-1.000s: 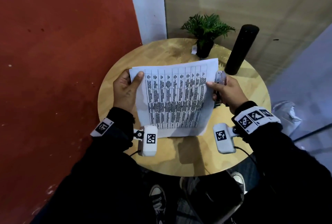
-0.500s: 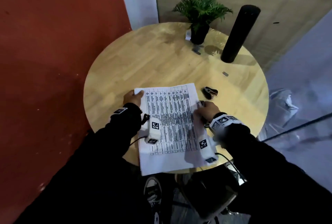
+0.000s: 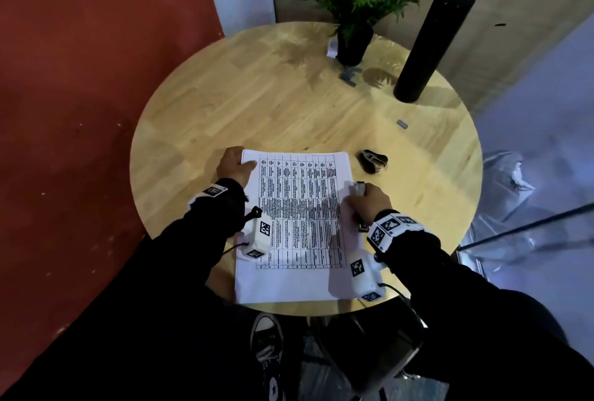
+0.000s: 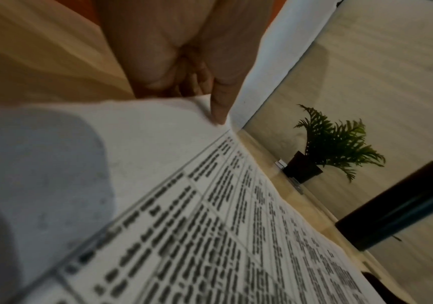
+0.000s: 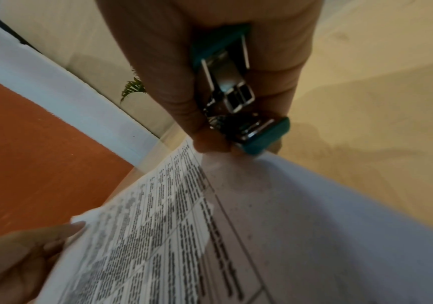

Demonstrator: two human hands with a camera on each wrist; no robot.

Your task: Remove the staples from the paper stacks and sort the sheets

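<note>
- A white paper stack printed with a black-lined table (image 3: 297, 217) lies flat on the near part of a round light wooden table (image 3: 257, 105), its near edge reaching the table's near rim.
- The left hand (image 3: 232, 165) is at the stack's far left corner, with the thumb on top of the sheet; the left wrist view shows the thumb pressing on the paper's corner edge while the other fingers are curled beside it, off the sheet.
- The right hand (image 3: 369, 201) sits at the right edge of the stack, fingers closed around a teal and silver metal stapler (image 5: 236, 90).
- In the right wrist view the stapler's teal tip touches the paper's right edge, and the fingertips beside it also meet the sheet.
- A small black staple remover (image 3: 373, 160) lies on the table just right of the stack's far right corner, apart from both hands.
- A tall black cylinder (image 3: 432, 44) stands upright at the far right of the table.
- A small green plant in a black pot (image 3: 355, 15) stands at the far edge, left of the cylinder.
- A few small grey bits (image 3: 348, 74) lie near the pot, and another (image 3: 401, 123) lies nearer, right of centre; what they are I cannot tell.
</note>
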